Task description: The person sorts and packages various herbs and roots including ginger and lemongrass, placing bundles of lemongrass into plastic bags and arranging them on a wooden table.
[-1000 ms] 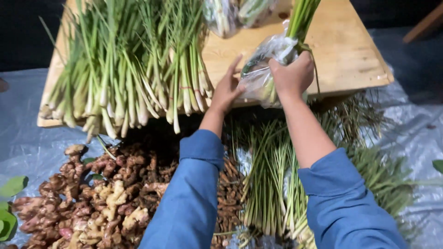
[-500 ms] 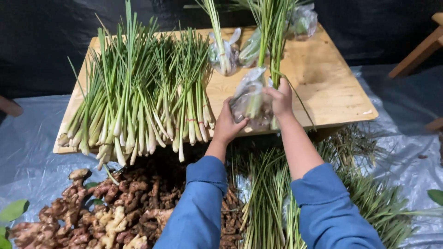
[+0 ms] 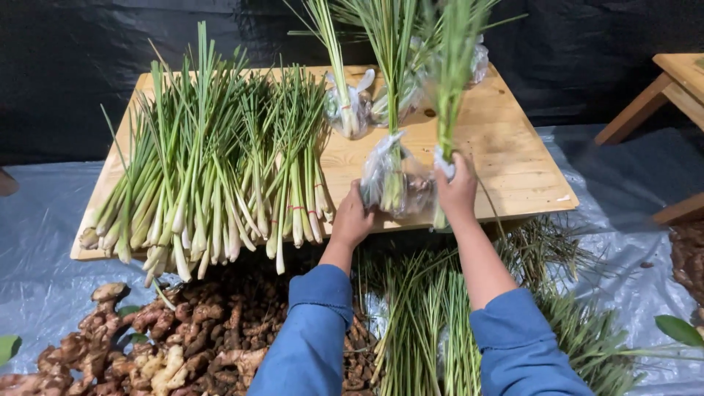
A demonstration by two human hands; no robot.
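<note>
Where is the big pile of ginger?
In the head view, the ginger pile lies at the lower left on the grey plastic sheet, just below the wooden table and left of the left sleeve.

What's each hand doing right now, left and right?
Left hand: closed on the clear bag around a lemongrass bundle.
Right hand: closed on upright lemongrass stalks.

Both hands (image 3: 352, 218) (image 3: 456, 192) on seemingly plastic-wrapped lemongrass bundle (image 3: 394, 180).

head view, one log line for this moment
left hand: on bagged lemongrass | right hand: gripping lemongrass stalks | wooden table
</note>
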